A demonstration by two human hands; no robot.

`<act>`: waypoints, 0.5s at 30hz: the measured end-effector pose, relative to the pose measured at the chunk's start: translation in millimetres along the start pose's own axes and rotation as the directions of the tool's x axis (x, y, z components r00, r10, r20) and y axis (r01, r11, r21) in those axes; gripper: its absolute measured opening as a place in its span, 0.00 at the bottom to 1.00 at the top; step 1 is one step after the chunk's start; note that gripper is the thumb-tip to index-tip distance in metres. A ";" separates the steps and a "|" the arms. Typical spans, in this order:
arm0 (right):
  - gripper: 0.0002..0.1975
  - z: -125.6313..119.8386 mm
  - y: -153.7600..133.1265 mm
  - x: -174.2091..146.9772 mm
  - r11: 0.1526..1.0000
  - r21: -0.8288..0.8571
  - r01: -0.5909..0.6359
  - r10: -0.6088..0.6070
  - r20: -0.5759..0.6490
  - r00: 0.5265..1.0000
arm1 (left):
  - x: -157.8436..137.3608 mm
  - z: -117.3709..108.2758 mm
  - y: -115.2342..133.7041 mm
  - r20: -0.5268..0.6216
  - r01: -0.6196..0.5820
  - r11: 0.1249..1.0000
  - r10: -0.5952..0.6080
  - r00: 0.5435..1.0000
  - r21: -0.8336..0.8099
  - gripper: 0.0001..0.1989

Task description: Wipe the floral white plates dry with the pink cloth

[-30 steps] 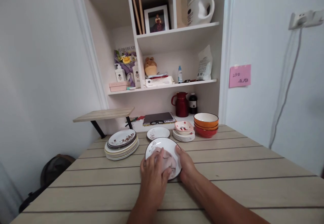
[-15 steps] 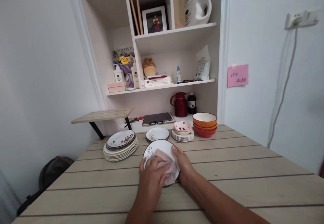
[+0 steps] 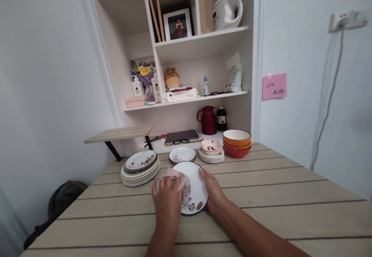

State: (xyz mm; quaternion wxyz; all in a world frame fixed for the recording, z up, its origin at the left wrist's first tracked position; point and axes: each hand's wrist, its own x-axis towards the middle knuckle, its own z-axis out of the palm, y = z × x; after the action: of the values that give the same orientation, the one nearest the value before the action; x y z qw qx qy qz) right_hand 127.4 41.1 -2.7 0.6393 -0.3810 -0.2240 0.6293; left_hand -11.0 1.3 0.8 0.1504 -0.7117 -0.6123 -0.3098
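A white plate (image 3: 197, 183) with a dark rim and brown floral print is tilted up above the table, facing me. My right hand (image 3: 213, 191) grips its right edge, thumb on the face and fingers behind. A pale pink cloth (image 3: 184, 181) lies against the plate's left side. My left hand (image 3: 168, 195) holds that cloth, its fingers bent over it and pressed to the plate. Just beyond the held plate, another floral plate (image 3: 182, 154) tops a low stack on the table.
A taller stack of plates (image 3: 141, 168) stands left, beside a small raised shelf (image 3: 119, 134). Small dishes (image 3: 211, 156) and orange and red bowls (image 3: 236, 143) stand back right. Behind them are a red jug (image 3: 208, 120) and a dark bottle (image 3: 221, 118).
My left hand has slid the cloth leftward across the plate, uncovering the print near its lower edge. My right hand keeps its hold on the rim.
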 end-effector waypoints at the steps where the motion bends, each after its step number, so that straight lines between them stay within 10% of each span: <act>1: 0.19 -1.0 -1.3 1.2 1.000 0.016 -0.007 0.007 -0.016 1.000 | -1.8 -0.9 2.4 0.021 -0.026 1.000 0.026 0.999 -0.009 0.14; 8: 0.16 -2.5 -0.4 1.7 0.996 0.090 -0.021 0.020 0.012 1.000 | -10.4 2.2 25.5 0.187 -0.201 0.954 0.244 0.952 -0.221 0.20; 15: 0.16 -1.0 10.0 1.1 1.000 -0.003 0.018 -0.018 0.153 0.988 | 3.6 6.1 13.9 0.057 -0.128 0.976 0.140 0.989 -0.176 0.24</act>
State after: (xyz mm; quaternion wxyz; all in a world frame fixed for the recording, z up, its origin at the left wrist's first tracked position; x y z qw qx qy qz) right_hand 121.9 41.1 -11.3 0.6252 -0.3309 -0.2770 0.6503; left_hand 4.2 4.9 0.7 0.0881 -0.7718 -0.5389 -0.3258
